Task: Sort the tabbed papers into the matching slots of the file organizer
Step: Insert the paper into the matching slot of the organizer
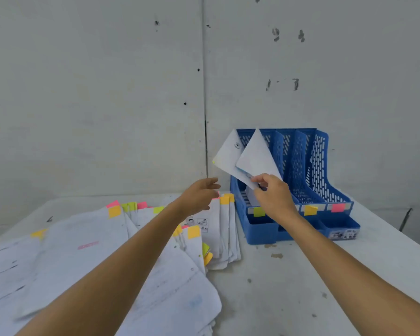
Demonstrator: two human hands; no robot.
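My right hand (274,195) pinches two sheets (257,157) by their lower corner, thumb and fingers curled round the paper. The sheets fan upward and to the left, one partly in front of the other. The rear one shows a small round mark near its top and a green tab (214,162) at its left edge. They hang over the left slot of the organizer (321,170); I cannot tell whether they touch it.

My left hand (199,193) holds nothing. Its fingers are relaxed and point towards the sheets, just short of them, above the far end of the pile (87,248).

The organizer is blue, with three upright slots, and stands on the table (289,287) against the wall (95,93). Its front carries a green label (259,211) on the left slot, an orange label (310,210) on the middle one and a pink label (338,207) on the right. Some white paper already shows in the left slot.

The pile lies spread over the table's left side, its sheets overlapping, with pink, orange, yellow and green tabs sticking out along their edges.
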